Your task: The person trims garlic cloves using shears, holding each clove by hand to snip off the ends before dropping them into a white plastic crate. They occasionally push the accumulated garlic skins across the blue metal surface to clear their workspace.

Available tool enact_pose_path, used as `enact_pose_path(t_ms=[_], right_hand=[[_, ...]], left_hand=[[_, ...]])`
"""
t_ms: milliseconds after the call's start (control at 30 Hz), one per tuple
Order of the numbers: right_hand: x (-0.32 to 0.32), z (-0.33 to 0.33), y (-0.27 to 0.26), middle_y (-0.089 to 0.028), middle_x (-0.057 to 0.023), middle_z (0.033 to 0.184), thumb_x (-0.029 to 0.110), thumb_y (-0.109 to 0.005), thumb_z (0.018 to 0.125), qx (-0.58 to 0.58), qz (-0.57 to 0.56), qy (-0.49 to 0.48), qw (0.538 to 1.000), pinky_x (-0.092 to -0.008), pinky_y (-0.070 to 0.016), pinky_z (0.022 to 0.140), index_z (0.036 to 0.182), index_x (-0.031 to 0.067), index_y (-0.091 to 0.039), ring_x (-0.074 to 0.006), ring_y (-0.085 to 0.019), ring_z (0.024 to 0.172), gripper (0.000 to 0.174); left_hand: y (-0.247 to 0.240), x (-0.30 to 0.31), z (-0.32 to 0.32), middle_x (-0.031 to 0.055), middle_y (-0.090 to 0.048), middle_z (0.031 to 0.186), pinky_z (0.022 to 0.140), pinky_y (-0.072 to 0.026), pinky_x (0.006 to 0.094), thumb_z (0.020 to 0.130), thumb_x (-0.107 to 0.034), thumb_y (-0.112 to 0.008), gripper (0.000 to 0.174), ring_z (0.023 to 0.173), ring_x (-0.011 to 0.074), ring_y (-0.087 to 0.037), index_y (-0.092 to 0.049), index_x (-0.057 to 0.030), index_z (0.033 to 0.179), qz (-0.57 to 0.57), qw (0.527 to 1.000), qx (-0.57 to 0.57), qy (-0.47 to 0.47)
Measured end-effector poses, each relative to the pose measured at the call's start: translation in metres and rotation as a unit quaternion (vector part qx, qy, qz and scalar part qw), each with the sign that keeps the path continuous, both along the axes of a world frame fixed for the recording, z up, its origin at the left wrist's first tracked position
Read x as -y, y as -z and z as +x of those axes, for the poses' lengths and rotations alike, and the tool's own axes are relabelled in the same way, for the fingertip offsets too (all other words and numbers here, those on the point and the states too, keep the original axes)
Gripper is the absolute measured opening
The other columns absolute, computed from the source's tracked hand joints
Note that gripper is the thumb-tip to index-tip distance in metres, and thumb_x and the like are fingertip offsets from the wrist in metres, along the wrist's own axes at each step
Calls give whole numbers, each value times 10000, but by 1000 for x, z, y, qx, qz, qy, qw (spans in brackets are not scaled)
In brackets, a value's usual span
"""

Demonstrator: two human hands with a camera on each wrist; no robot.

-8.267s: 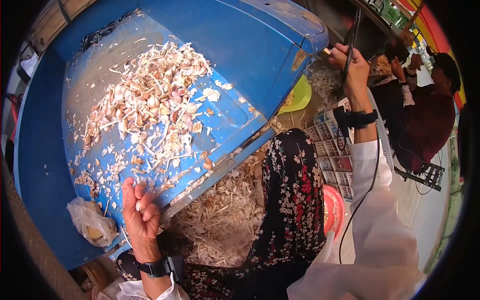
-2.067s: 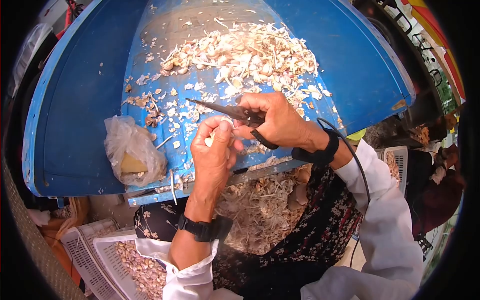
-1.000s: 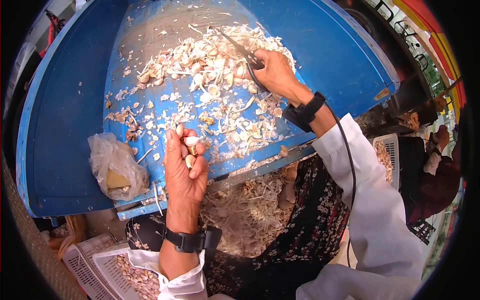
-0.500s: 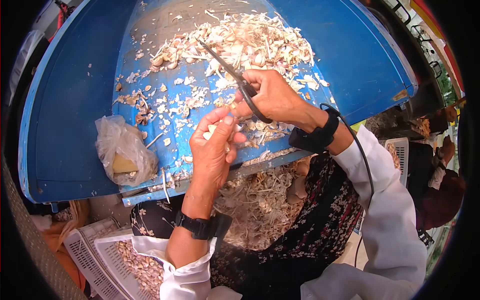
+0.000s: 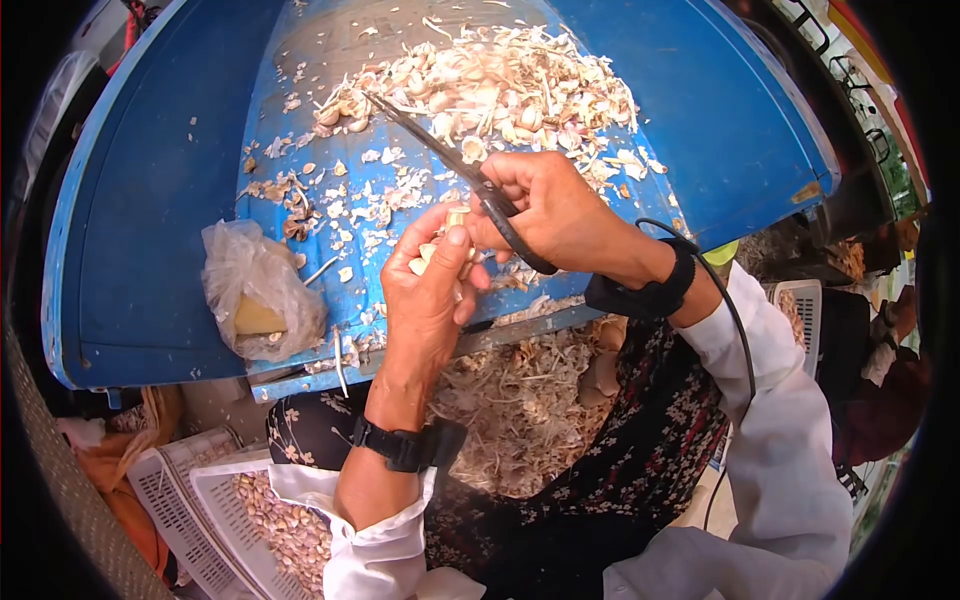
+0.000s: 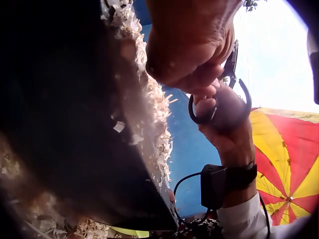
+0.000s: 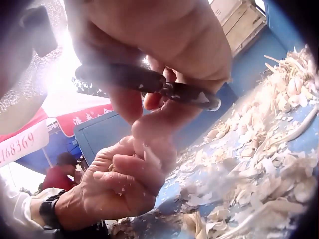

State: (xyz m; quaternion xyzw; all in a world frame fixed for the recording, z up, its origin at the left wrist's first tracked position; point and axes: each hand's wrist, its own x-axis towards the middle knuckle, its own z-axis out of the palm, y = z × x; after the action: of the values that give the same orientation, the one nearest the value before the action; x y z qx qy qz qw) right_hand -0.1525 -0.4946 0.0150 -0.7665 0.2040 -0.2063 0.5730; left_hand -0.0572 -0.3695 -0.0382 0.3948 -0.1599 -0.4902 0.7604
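Note:
My left hand [image 5: 415, 300] holds several pale garlic cloves [image 5: 426, 256], its fingers curled round them and thumb on top. From the right my right hand [image 5: 570, 215] grips black scissors [image 5: 435, 147], blades pointing up and to the left towards the pile. Fingertips of both hands meet at a small pale garlic piece [image 5: 457, 216] above the left thumb. In the right wrist view the scissors [image 7: 124, 77] cross the right palm while the left hand [image 7: 119, 186] sits just below. The left wrist view shows a curved scissor handle [image 6: 245, 97] by the right hand [image 6: 229, 122].
A heap of garlic and peelings [image 5: 510, 95] lies on the blue cart bed [image 5: 160, 250]. A plastic bag [image 5: 255, 295] rests at its left front. Below the edge are more peelings [image 5: 525, 410]; a white basket [image 5: 225, 510] of cloves stands lower left. Another person [image 5: 880, 400] is at right.
The hands, wide apart at first, came together, parted as the right reached over the heap with the scissors, then met again. Since half a second ago they have barely moved.

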Motion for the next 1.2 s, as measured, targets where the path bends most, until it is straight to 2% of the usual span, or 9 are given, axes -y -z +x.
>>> enact_pose_path(t_ms=[67, 133, 167, 467, 633, 733, 833, 1067, 1200], right_hand=[[2, -6, -14, -540, -9, 582, 170, -726, 736, -56, 44, -67, 995, -257, -372, 476, 689, -10, -562, -57, -462, 554, 248], [14, -13, -18, -534, -57, 574, 244, -751, 699, -109, -155, -50, 981, -298, -397, 504, 712, -6, -563, -117, -501, 543, 313], [19, -18, -23, -555, -124, 608, 308, -754, 677, -134, -271, -45, 952, -348, -419, 537, 744, 2, -565, -236, -557, 558, 366], [34, -44, -2, -517, -122, 572, 279, -747, 696, -201, -448, -69, 868, -381, -412, 496, 680, 22, -505, -299, -535, 513, 353], [40, -46, -5, -410, -75, 468, 308, -747, 740, -199, -270, -152, 930, -316, -305, 427, 573, 9, -513, -177, -358, 428, 415], [30, -40, -2, -456, -10, 487, 289, -739, 774, -138, -249, -116, 952, -273, -316, 423, 617, 23, -554, -77, -398, 456, 360], [18, -29, 2, -557, 16, 649, 216, -752, 770, -74, 107, -49, 990, -203, -363, 476, 822, 46, -590, -54, -483, 540, 241], [-10, -12, 8, -539, 16, 595, 227, -749, 763, -35, 43, 16, 998, -193, -336, 425, 758, 35, -555, -36, -466, 498, 273], [-58, -10, -27, -530, 33, 606, 214, -797, 718, 6, 91, 6, 996, -183, -323, 414, 755, 78, -531, -25, -444, 490, 301]], left_hand=[[2, -1, 2, 65, -619, 795, 334, -324, 167, 883, -162, -635, 322, 555, 97, -579, -527, -2, 1140, 4, 1000, -3, 3], [2, -2, 5, 63, -617, 797, 332, -320, 165, 880, -156, -637, 319, 551, 95, -574, -529, -2, 1138, 8, 1000, -4, 1], [2, -2, 6, 62, -614, 799, 330, -317, 164, 879, -148, -636, 310, 541, 92, -566, -531, -3, 1133, 15, 1000, -15, -17], [-3, 0, 5, 55, -623, 768, 327, -326, 190, 872, -122, -630, 255, 473, 74, -521, -577, 14, 1081, 56, 993, 94, -54], [-3, -4, 3, 36, -620, 749, 328, -327, 189, 864, -130, -644, 268, 476, 65, -515, -592, 6, 1090, 98, 975, 195, -46], [-7, -3, 1, 44, -624, 771, 325, -321, 177, 861, -121, -651, 266, 476, 61, -512, -596, -10, 1096, 54, 992, 110, 2], [-7, -2, -3, 43, -620, 785, 325, -319, 173, 864, -116, -647, 260, 476, 59, -508, -596, -13, 1097, 26, 996, 79, 21], [-10, -12, -14, 27, -577, 620, 341, -326, 188, 879, -147, -643, 289, 441, 42, -474, -588, -17, 1131, 64, 976, 201, -59], [-46, -61, -7, 43, -597, 782, 331, -355, 179, 879, -152, -643, 293, 519, 78, -562, -572, -9, 1125, 1, 992, 123, 39]])
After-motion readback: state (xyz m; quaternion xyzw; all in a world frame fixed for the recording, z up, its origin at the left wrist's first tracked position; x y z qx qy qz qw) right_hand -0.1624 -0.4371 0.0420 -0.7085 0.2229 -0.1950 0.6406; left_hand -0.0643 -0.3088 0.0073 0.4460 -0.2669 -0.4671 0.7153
